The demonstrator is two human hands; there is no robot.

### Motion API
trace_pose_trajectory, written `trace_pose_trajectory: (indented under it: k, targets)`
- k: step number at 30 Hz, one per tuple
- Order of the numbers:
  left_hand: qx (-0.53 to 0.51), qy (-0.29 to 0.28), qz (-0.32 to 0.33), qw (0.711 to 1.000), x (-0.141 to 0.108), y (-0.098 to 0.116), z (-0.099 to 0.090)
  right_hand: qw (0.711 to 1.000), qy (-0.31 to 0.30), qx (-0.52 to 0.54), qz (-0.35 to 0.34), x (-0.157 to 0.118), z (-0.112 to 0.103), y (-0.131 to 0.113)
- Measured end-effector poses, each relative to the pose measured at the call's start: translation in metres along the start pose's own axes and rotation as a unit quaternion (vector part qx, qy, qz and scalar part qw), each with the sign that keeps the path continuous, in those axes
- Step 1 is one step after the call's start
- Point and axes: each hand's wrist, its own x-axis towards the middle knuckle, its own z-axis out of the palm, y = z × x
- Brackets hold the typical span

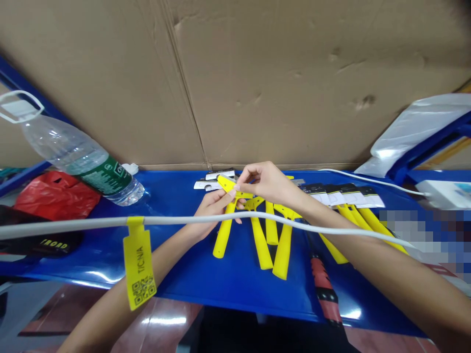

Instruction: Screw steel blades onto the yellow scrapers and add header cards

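My left hand point(213, 208) is closed around the head of a yellow scraper handle point(223, 238), whose grip slants down toward me. Thumb and forefinger of my right hand point(261, 181) are pinched together at that same head; whatever lies between them is too small to make out. Several more yellow handles with T-shaped heads point(260, 240) lie just right of it on the blue table. Behind my left hand are flat pieces with black and white labels point(215, 181). Near my right forearm lies a red and black electric screwdriver point(323, 282).
Yellow tools with black and white cards point(346, 196) lie in a row at the right. A white cable point(239, 215) with a yellow tag point(140, 264) crosses the near view. At left are a water bottle point(95, 166) and a red bag point(55, 196). Cardboard point(275, 83) stands behind.
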Motion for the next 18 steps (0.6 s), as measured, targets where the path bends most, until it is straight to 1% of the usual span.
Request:
trace_pose_trajectory:
  k: [3, 5, 6, 10, 11, 12, 14, 15, 16, 17, 18]
  targets:
    - [0.004, -0.008, 0.002, 1.0, 0.0, 0.003, 0.0, 1.0, -0.001, 0.022, -0.003, 0.001, -0.002, 0.0]
    - [0.006, -0.003, 0.007, 1.0, -0.001, 0.004, -0.001, 0.999, -0.003, 0.033, -0.007, 0.001, -0.003, 0.0]
    - [0.009, 0.002, 0.011, 1.0, -0.001, 0.005, -0.001, 0.999, -0.014, 0.035, -0.01, 0.001, -0.004, -0.001]
    - [0.047, 0.01, 0.042, 0.998, -0.002, 0.002, 0.0, 0.993, -0.106, 0.04, -0.031, -0.002, -0.005, -0.007]
    - [0.063, 0.005, 0.049, 0.997, -0.001, 0.003, -0.001, 0.992, -0.115, 0.042, -0.035, -0.003, -0.006, -0.009]
    - [0.084, -0.003, 0.053, 0.995, 0.0, 0.004, -0.003, 0.992, -0.111, 0.044, -0.036, -0.004, -0.007, -0.012]
    - [0.143, -0.007, 0.066, 0.988, 0.007, 0.016, -0.016, 0.996, -0.078, 0.039, -0.034, -0.005, -0.01, -0.017]
    - [0.184, 0.002, 0.078, 0.98, 0.012, 0.026, -0.029, 0.997, -0.057, 0.034, -0.034, -0.006, -0.013, -0.02]
    - [0.24, 0.029, 0.1, 0.965, 0.019, 0.039, -0.044, 0.998, -0.033, 0.03, -0.033, -0.006, -0.016, -0.023]
    - [0.314, 0.067, 0.122, 0.939, 0.027, 0.054, -0.063, 0.999, -0.009, 0.029, -0.034, -0.007, -0.02, -0.027]
    - [0.413, 0.125, 0.136, 0.892, 0.035, 0.07, -0.085, 0.999, 0.008, 0.035, -0.036, -0.007, -0.024, -0.031]
